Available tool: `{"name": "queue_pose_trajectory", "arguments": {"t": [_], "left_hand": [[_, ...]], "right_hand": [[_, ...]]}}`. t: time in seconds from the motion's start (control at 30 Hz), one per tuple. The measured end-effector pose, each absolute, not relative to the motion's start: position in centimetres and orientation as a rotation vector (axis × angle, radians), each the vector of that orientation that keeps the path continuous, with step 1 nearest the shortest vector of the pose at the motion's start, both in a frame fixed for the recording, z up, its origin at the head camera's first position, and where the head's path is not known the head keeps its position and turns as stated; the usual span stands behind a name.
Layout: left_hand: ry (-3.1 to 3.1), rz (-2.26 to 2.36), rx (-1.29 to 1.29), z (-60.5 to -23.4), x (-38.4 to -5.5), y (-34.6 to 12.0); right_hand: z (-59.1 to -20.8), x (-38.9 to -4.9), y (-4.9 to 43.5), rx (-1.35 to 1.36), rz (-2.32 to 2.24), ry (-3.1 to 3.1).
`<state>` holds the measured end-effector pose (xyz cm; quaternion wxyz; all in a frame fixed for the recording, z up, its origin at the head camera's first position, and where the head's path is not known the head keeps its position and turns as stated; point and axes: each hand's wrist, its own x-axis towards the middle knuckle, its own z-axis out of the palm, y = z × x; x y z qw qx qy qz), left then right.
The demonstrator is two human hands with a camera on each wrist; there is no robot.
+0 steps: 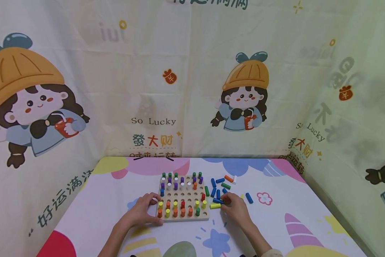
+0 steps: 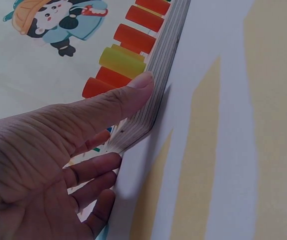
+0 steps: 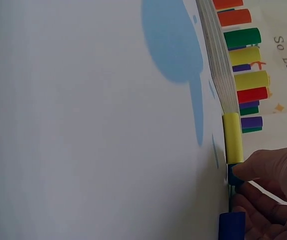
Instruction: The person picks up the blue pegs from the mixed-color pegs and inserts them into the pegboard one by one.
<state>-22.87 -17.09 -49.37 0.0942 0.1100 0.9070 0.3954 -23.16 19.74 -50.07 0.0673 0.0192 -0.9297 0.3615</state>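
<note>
A wooden pegboard point(image 1: 183, 219) lies on the table, with coloured pegs upright in many of its holes. My left hand point(image 1: 143, 210) holds its near left corner. In the left wrist view the thumb point(image 2: 141, 85) presses the front edge, while the other fingers are at the left side. Just right of the board, my right hand point(image 1: 235, 210) is among loose pegs. Its thumb and fingers pinch a blue peg point(image 3: 235, 175), mostly covered by the thumb. A yellow peg point(image 1: 215, 206) lies beside the fingertips, near the board's right edge.
Several loose pegs lie right of the board, mostly blue, including a lone blue one point(image 1: 249, 198). A green peg point(image 1: 226, 186), an orange peg point(image 1: 229, 178) and a white peg point(image 1: 235, 179) lie farther back. A printed cloth point(image 1: 192, 89) hangs behind the patterned table point(image 1: 263, 228).
</note>
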Motion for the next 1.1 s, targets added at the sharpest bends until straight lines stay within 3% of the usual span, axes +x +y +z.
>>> {"name": "queue_pose_trajectory", "arguments": {"t": [1.1], "left_hand": [[2.686, 1.159, 0.304, -49.35, -22.95, -17.11]], "right_hand": [[-50.63, -22.7, 20.13, 0.093, 1.206, -2.699]]}}
